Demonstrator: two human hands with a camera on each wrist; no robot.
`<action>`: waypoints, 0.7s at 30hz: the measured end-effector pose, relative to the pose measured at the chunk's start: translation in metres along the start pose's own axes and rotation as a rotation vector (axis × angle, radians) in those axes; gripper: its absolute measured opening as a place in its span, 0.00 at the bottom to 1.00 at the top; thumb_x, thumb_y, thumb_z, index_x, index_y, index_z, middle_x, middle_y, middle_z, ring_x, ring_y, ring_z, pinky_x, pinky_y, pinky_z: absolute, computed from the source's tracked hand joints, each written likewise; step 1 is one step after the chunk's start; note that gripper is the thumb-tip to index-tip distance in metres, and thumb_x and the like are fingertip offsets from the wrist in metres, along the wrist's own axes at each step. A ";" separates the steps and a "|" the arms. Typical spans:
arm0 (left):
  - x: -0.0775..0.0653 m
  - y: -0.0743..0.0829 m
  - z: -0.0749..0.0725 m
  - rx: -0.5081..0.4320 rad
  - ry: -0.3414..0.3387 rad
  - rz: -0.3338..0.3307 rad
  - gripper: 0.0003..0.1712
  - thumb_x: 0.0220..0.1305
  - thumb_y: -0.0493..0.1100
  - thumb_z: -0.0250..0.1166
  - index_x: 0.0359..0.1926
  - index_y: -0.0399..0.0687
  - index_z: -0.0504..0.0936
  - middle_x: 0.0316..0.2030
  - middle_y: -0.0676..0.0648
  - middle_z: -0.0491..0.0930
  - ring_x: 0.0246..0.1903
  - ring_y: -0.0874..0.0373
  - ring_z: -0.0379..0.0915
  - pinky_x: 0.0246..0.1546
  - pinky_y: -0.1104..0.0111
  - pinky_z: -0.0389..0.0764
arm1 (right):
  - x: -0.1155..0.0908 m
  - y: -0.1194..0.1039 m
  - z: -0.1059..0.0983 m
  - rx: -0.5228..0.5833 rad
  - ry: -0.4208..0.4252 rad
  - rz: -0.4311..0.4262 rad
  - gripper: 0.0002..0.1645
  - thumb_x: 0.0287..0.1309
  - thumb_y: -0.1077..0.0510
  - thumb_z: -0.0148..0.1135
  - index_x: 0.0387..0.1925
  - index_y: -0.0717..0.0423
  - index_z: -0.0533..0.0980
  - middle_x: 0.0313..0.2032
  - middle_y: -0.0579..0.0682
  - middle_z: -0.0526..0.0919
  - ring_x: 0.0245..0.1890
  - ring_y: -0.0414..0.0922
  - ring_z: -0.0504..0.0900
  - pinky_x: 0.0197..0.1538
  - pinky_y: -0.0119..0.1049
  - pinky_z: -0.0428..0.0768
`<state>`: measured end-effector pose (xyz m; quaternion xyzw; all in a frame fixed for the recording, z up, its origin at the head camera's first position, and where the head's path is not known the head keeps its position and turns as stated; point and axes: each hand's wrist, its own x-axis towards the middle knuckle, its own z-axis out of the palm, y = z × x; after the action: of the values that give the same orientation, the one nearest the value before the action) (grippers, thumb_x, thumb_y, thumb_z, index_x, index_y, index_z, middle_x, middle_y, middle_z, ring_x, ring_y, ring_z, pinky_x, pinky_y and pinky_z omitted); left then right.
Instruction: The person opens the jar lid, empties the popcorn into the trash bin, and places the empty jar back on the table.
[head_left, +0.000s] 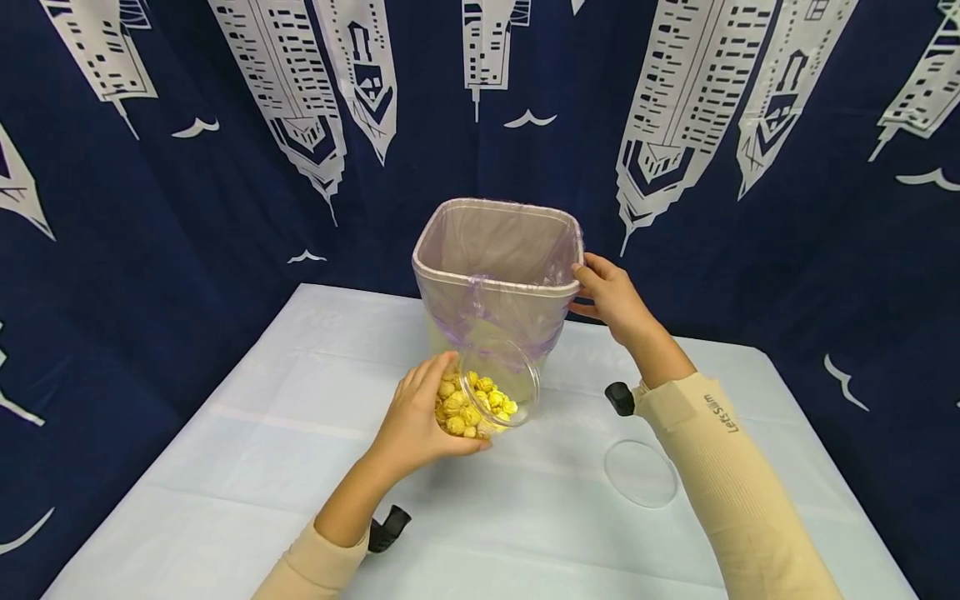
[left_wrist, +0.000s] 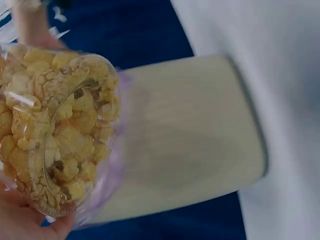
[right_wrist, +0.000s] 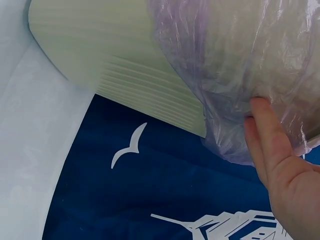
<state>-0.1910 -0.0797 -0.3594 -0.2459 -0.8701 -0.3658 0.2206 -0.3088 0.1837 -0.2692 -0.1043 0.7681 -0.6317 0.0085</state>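
My left hand (head_left: 416, 425) grips a clear plastic tub (left_wrist: 60, 130) from its left side, thumb below and fingers above. Yellow popcorn (head_left: 457, 408) fills part of the tub, which is tipped with its open mouth facing right. Behind it stands a pale trash bin (left_wrist: 195, 135), upright and lined with a thin purple bag (right_wrist: 225, 75) folded over its rim. At the bin's right side, my right hand (head_left: 615, 300) holds the rim, thumb at the top edge. Its fingers (right_wrist: 270, 130) press the bag's outside in the right wrist view.
A round clear lid (head_left: 641, 473) lies on the white-covered table (head_left: 247, 467), near my right forearm. Close behind the bin hangs a dark blue curtain (head_left: 525, 158) printed with white buildings and birds. It also runs along both sides.
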 end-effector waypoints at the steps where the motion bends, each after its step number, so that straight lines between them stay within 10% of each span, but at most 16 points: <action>1: 0.002 0.001 -0.005 -0.019 0.022 -0.018 0.60 0.23 0.57 0.78 0.60 0.44 0.61 0.56 0.45 0.66 0.55 0.51 0.59 0.55 0.54 0.59 | 0.000 0.000 0.000 -0.003 -0.001 -0.003 0.32 0.66 0.51 0.42 0.66 0.63 0.50 0.59 0.65 0.61 0.52 0.54 0.70 0.51 0.45 0.71; 10: 0.029 0.008 -0.056 -0.104 0.198 -0.041 0.56 0.25 0.52 0.79 0.60 0.50 0.62 0.52 0.49 0.66 0.52 0.55 0.57 0.50 0.56 0.61 | -0.001 0.001 0.000 -0.013 -0.004 -0.010 0.33 0.66 0.50 0.41 0.66 0.62 0.50 0.59 0.64 0.61 0.51 0.52 0.70 0.50 0.42 0.72; 21: 0.081 0.023 -0.092 0.110 0.350 0.056 0.56 0.24 0.57 0.79 0.57 0.46 0.63 0.53 0.45 0.66 0.53 0.49 0.57 0.50 0.56 0.59 | -0.002 0.002 -0.001 -0.010 -0.017 -0.030 0.32 0.66 0.50 0.41 0.66 0.62 0.51 0.59 0.65 0.61 0.52 0.54 0.70 0.51 0.44 0.72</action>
<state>-0.2220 -0.1126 -0.2438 -0.1904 -0.8299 -0.3485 0.3918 -0.3078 0.1852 -0.2716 -0.1211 0.7695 -0.6270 0.0048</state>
